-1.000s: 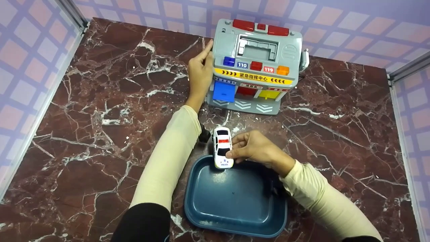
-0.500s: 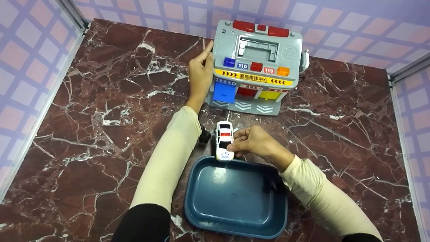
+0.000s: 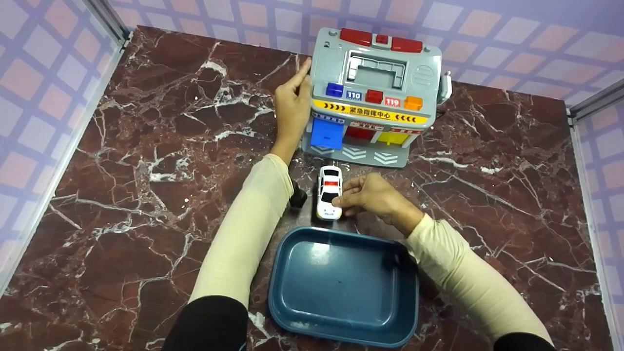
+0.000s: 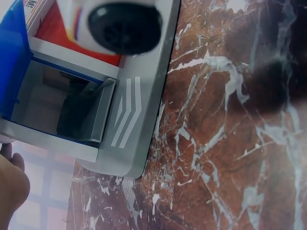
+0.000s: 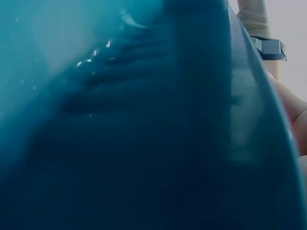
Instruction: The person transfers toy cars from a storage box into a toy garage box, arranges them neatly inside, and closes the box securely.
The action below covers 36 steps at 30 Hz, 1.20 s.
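A white toy police car with a red roof stripe is pinched at its side by my right hand, between the garage and the tray. In the left wrist view, the car's wheel shows large at the top. A grey toy garage with blue, red and yellow doors stands at the back. My left hand touches its left side with the index finger extended; the other fingertips are hidden. In the left wrist view, the blue door is swung up and the bay behind it is visible.
A dark blue tray lies in front of the garage; its wall fills most of the right wrist view. Patterned walls enclose the marbled table. The garage has a white side part on its right.
My right hand has carried the police car forward, from over the tray's far rim toward the garage, and slightly right. My left hand has stayed at the garage's side.
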Motion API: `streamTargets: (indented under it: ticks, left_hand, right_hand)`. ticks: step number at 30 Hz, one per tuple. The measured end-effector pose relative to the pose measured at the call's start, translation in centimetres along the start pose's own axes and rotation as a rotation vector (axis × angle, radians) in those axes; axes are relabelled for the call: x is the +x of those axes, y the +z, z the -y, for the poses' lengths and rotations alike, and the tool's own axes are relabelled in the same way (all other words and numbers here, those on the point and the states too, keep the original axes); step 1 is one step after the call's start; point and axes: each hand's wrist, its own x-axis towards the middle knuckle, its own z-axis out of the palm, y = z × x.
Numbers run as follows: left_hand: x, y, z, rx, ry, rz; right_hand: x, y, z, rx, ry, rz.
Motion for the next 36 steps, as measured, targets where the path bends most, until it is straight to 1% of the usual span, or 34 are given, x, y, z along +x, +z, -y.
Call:
streamTargets:
  ticks: [5,14,18,26,32,36]
  left_hand:
    - [0.0,0.0,0.0,-0.009,-0.001,-0.002]
    - [0.0,-0.1,0.1,-0.002,0.019,-0.005]
    - [0.0,0.0,0.0,-0.008,0.014,-0.001]
    - [0.0,-0.1,0.0,-0.003,-0.009,0.003]
    - [0.1,-0.2,0.0,0.008,-0.004,-0.001]
    - [0.0,-0.1,0.0,0.002,-0.003,0.000]
  right_hand:
    - [0.6,0.0,0.1,0.018,0.018,-0.010]
    - [1.5,-0.2,0.3,0.070,0.020,-0.022]
    - [1.7,-0.2,0.2,0.076,0.022,-0.028]
    - [1.2,-0.1,0.5,0.064,0.008,-0.013]
    - [0.8,-0.3,0.7,0.084,-0.012,0.004]
    - [0.4,-0.7,1.0,0.069,-0.015,0.007]
